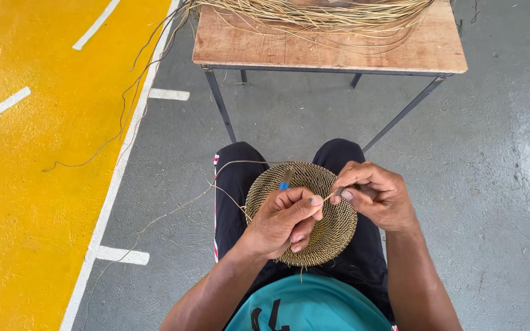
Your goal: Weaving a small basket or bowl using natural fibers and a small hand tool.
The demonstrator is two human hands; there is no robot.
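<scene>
A round coiled woven disc (332,236) of tan fibre with dark stitching rests on my lap. My left hand (280,222) lies over its middle, holding it, thumb and forefinger pinching toward the right rim. My right hand (375,193) is at the disc's right edge, fingers pinched on a thin straw strand (331,195) between both hands. A blue-handled tool (284,181) pokes up behind my left hand at the disc's top. A long loose strand (173,211) trails from the disc to the left over the floor.
A wooden table (338,46) on dark metal legs stands just ahead, with a pile of straw fibres (320,12) on it. Strands hang off its left corner onto the floor. The floor is grey concrete (492,184), with a yellow painted zone (32,184) and white lines on the left.
</scene>
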